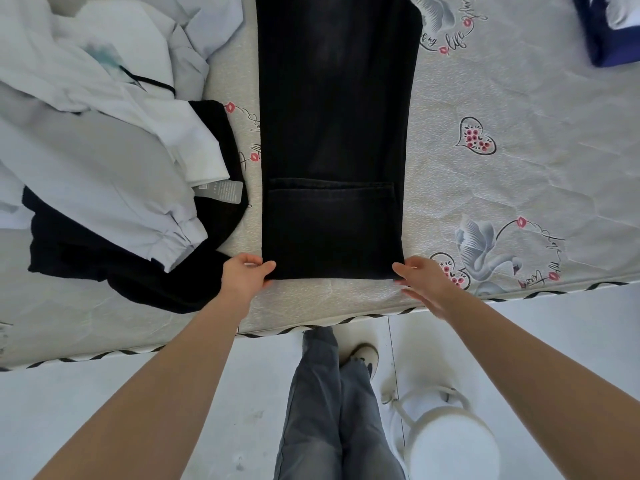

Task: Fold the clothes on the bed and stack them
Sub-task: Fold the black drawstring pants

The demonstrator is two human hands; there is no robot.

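the bed [519, 98] fills the top of the view, its patterned sheet printed with swans and hearts, and one pair of black trousers [332, 133] lies flat down the middle of it, long axis running straight from twelve o'clock to six o'clock, already doubled leg on leg by the look of it, with a pocket showing low down. at nine to ten o'clock sits one loose heap of unfolded clothes [97, 140], white and pale pieces tangled over dark ones; how many garments are in there cannot be told. at one o'clock, well apart in the far corner, one folded navy item [609, 39] waits, likely the start of the stack. now the hands, two of them, spread wide apart: the left hand [244, 275] pinches the near left corner of the trousers between thumb and fingers, while the right hand [424, 280] rests at the near right corner, fingers extended; whether it has truly clamped the cloth cannot be told. both hands sit at the near end, equally close, so the garment stretches away from the person. the coming fold, by this commentator's reckoning, carries that near edge up toward twelve o'clock.
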